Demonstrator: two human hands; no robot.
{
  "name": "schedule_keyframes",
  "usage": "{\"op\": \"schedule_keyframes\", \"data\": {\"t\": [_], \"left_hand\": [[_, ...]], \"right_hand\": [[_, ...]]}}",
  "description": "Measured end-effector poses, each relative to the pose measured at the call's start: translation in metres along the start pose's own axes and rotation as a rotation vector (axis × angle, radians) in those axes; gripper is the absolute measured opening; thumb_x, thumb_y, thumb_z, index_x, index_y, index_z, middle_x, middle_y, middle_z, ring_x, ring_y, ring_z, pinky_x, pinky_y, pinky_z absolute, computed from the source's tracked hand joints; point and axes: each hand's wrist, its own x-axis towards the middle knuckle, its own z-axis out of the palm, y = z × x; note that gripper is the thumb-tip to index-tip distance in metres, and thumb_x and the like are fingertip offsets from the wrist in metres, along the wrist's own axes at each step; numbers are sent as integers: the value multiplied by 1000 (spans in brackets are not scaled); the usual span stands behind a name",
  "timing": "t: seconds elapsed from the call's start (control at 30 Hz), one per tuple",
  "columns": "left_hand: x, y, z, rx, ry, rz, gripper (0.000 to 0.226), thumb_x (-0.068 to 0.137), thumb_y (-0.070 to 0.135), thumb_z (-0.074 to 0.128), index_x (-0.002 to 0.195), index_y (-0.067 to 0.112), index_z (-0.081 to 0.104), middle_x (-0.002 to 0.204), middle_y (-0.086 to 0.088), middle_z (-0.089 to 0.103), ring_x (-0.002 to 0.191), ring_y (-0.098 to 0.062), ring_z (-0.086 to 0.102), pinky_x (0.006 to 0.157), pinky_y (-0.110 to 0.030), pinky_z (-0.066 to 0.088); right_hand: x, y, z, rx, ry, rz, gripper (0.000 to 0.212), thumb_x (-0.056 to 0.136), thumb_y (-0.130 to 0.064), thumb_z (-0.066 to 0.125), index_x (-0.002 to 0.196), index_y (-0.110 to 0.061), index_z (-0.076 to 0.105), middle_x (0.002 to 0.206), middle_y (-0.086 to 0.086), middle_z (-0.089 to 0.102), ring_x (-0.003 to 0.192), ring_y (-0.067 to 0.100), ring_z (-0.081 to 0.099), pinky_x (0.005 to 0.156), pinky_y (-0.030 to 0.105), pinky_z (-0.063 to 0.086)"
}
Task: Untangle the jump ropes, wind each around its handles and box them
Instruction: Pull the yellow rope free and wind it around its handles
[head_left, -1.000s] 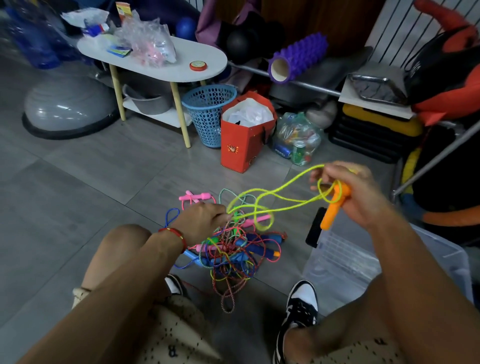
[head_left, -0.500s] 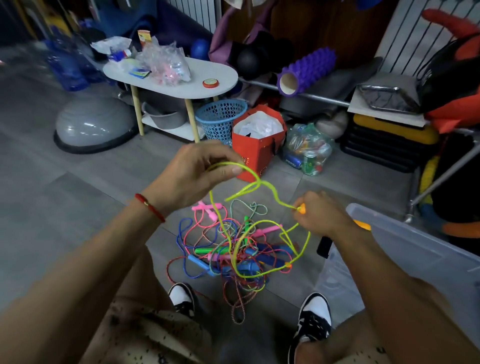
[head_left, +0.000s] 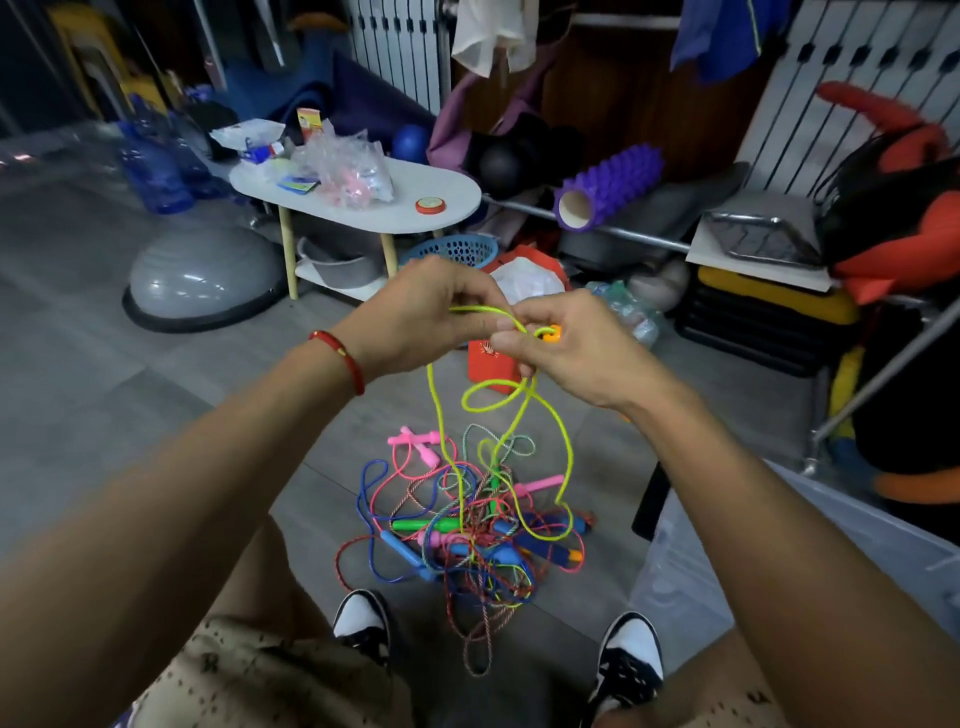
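Your left hand (head_left: 415, 317) and right hand (head_left: 566, 348) are raised close together in front of you, above the floor. The left hand's fingers (head_left: 467, 296) are curled and pinch the thin neon-yellow jump rope (head_left: 519, 397) near its top. The right hand's fingers (head_left: 511, 343) are curled too, pinching the same rope just beside the left ones, and they grip the orange plastic handle (head_left: 551, 334), of which only the end shows between the fingers.

From your hands the yellow rope hangs in several loops and runs down into the tangled pile of coloured jump ropes (head_left: 467, 540) on the grey tiled floor (head_left: 156, 415), between your two black-and-white sneakers (head_left: 363, 618). In that pile lie pink handles (head_left: 421, 441), a green handle (head_left: 423, 525) and blue handles (head_left: 405, 553), with blue, pink, red and braided cords crossing over one another.

The clear plastic storage box (head_left: 691, 571) stands on the floor at your right, just beside the pile and partly hidden by your right arm.

Farther off stands a white oval desk (head_left: 447, 208) on wooden legs, carrying plastic bags and a small round red tin (head_left: 430, 206). Near it are a grey half-dome balance trainer (head_left: 202, 275), a blue mesh basket (head_left: 452, 249), a red paper bag (head_left: 488, 358) behind your hands, and a purple studded foam roller (head_left: 608, 187).
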Motion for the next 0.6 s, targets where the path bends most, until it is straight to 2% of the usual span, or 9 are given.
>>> {"op": "schedule_keyframes", "data": {"t": [0.07,0.13,0.17,0.27,0.3,0.37,0.47,0.53,0.6], "left_hand": [[-10,-12,7,-33,-29,-60,23,93,37,68,82,16,70,65,10,59,59,-1,48,58,-20,39],[-24,-27,15,-160,-97,-141,32,97,38,59,78,13,62,63,11,51,58,-1,43,58,-17,38],[-31,-34,19,-228,-146,-171,33,98,39,56,77,13,58,65,9,49,60,-3,43,60,-18,39],[-46,-51,29,-238,-183,-228,28,100,38,49,80,20,55,71,1,54,66,-8,51,67,-26,45],[-47,-52,31,-214,-143,-232,26,102,35,47,82,21,56,71,-1,57,66,-7,53,68,-28,45],[-41,-44,29,-214,-60,-203,24,105,25,47,86,15,57,74,-5,58,63,-9,57,64,-28,48],[-20,-15,21,-134,-66,-51,21,103,26,52,88,15,61,78,-6,61,69,-15,58,65,-24,48],[-6,1,16,18,-99,30,18,100,31,56,85,23,62,74,9,61,71,-4,56,67,-17,41],[3,8,11,123,-81,13,18,98,32,60,86,22,68,72,14,61,71,-1,55,66,-14,36]], "right_hand": [[-4,0,-10,-38,7,5,20,97,-25,65,84,-14,75,56,-5,61,52,5,53,56,23,44],[-12,5,-29,-2,58,38,25,100,-18,61,88,-4,76,54,-7,57,48,-1,49,52,11,38],[-17,6,-38,27,79,47,27,101,-17,59,88,0,76,54,-6,58,49,-1,50,51,10,38],[-31,22,-64,45,108,101,27,100,-18,62,78,-21,78,74,8,73,51,9,53,45,20,37],[-34,25,-67,-5,81,132,24,97,-18,65,77,-24,77,82,10,75,52,3,55,47,17,39],[-38,28,-61,-213,-51,204,6,91,-22,74,90,-26,78,89,0,77,66,-5,62,62,16,45],[-30,25,-28,-225,-73,229,33,79,-35,84,109,-29,73,98,-11,75,82,-5,66,79,16,51],[-21,16,-7,-141,-42,169,35,76,-41,84,106,-33,70,96,-11,76,85,-2,70,81,23,54],[-14,5,3,-119,-38,106,15,85,-37,77,92,-24,73,81,-7,77,69,-4,67,69,20,50]]}}
